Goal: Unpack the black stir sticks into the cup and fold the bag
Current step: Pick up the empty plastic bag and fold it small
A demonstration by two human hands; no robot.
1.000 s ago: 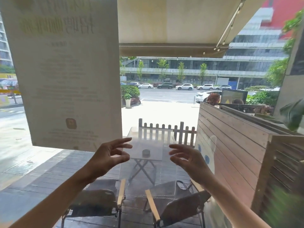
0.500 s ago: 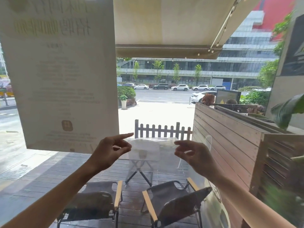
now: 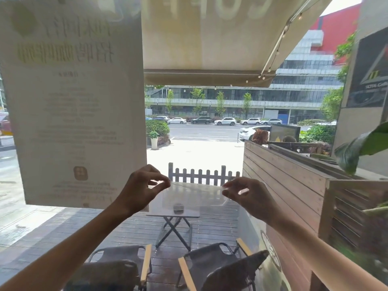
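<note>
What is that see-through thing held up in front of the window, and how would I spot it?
Find the big paper poster stuck on the window, then drop to the two hands below its lower right corner. Stretched between the left hand and right hand is a clear plastic bag. It looks empty and nearly invisible, showing only as faint glossy edges.

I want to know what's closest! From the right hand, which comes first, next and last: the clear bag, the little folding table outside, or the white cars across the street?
1. Clear bag: pinched by the right hand.
2. Folding table: outside, beyond the glass.
3. White cars: far across the street.
</note>
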